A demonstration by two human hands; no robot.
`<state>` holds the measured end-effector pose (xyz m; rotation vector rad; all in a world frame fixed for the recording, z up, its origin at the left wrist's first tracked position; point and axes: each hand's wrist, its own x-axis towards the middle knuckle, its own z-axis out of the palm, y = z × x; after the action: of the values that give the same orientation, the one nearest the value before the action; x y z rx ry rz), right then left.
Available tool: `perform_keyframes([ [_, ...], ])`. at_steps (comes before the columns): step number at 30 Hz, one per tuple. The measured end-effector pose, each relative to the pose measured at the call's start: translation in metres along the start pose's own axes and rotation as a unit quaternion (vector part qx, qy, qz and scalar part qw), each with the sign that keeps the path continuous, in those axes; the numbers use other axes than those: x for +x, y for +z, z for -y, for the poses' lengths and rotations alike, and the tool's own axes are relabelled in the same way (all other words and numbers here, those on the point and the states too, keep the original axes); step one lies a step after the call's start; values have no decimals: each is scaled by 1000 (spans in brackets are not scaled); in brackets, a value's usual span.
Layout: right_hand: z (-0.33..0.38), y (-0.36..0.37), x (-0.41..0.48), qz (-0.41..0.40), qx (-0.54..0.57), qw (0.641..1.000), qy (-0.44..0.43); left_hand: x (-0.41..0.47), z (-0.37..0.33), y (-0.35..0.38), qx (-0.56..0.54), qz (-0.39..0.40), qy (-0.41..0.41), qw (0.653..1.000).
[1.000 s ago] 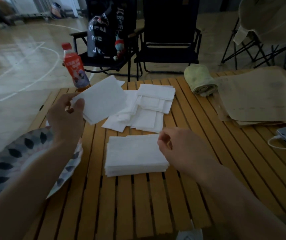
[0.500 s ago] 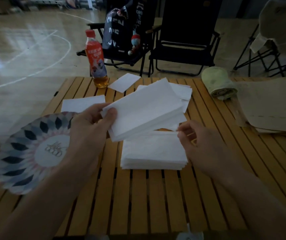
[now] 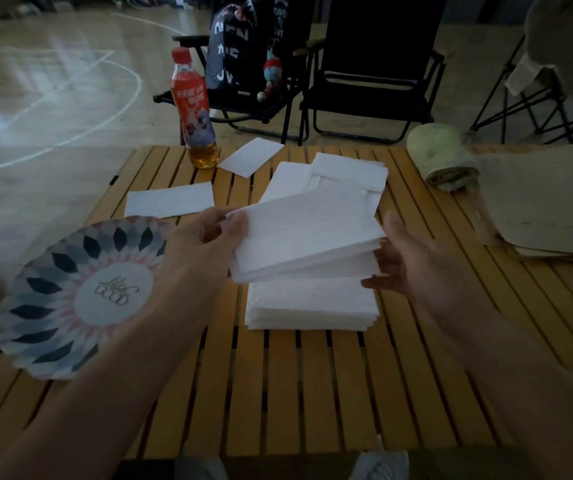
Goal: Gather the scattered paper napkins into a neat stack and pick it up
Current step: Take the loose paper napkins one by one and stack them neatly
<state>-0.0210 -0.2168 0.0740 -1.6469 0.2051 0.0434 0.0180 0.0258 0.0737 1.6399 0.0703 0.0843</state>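
Observation:
A neat stack of white napkins (image 3: 312, 306) lies on the slatted wooden table (image 3: 278, 393). Just above it my left hand (image 3: 205, 244) pinches the left edge of a small bundle of napkins (image 3: 309, 233), held tilted over the stack. My right hand (image 3: 413, 268) is at the bundle's right edge, fingers spread and touching it from below. More loose napkins (image 3: 347, 174) lie overlapped behind the bundle. A single napkin (image 3: 170, 202) rests at the left, and another one (image 3: 250, 156) lies by the bottle.
A patterned paper plate (image 3: 70, 299) overhangs the table's left side. A red-labelled drink bottle (image 3: 195, 112) stands at the far edge. A rolled green cloth (image 3: 447, 161) and brown paper sheets (image 3: 548, 202) occupy the right. Black folding chairs (image 3: 371, 74) stand beyond.
My left hand carried the napkin bundle from the far left over the stack. My right hand opened and moved up to the bundle's right edge. The view shifted, showing two single napkins.

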Motion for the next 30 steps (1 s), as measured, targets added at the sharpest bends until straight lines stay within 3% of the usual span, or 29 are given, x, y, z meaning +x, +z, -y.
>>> perform_keyframes([
  [4, 1, 0, -2, 63, 112, 992, -1, -2, 0, 7, -36, 1, 1, 999],
  [10, -3, 0, -5, 56, 69, 996, -25, -5, -2, 6, 106, -43, 154, 981],
  [15, 2, -9, -1, -68, 65, 995, -14, 0, 5, 1, 181, -120, 159, 963],
  [19, 11, -38, 3, -205, 86, 975, -19, 3, 6, -2, 176, -133, 138, 966],
  [22, 16, -60, 4, -283, 84, 955, -34, -1, 4, 4, 167, -103, 132, 972],
  [27, 18, -75, 4, -339, 74, 937, -45, -6, 12, 26, 47, 3, 32, 998],
  [30, 16, -76, 2, -351, 62, 933, -55, -2, 25, 35, 126, 7, 35, 991],
])
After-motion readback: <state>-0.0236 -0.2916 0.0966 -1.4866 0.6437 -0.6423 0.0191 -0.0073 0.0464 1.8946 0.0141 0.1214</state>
